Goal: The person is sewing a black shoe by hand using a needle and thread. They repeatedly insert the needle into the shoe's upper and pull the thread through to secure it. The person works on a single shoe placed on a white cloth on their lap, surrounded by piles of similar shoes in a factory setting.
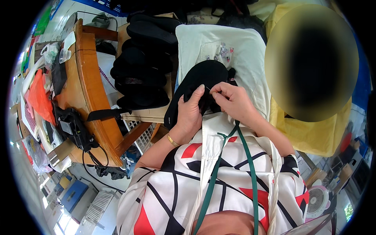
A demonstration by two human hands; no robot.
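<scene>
creased white cloth [248, 51] spreads soft behind my hands. my left hand [189, 113] is clamped on the black shoe [207, 72], matte, fabric-looking, rounded at its far end; beside it, my right hand [235, 100] pinches a needle-like sliver [208, 89]. it could prick my left thumb if dark-on-dark misleads my eye. farther left, soft black shoes [143, 70] lie piled.

We hold a black shoe [203, 73] in our left hand [190, 111]; our right hand [237, 102] pinches close by the left thumb. More black shoes [141, 70] lie left; white cloth [248, 53] spreads on the far side.
</scene>
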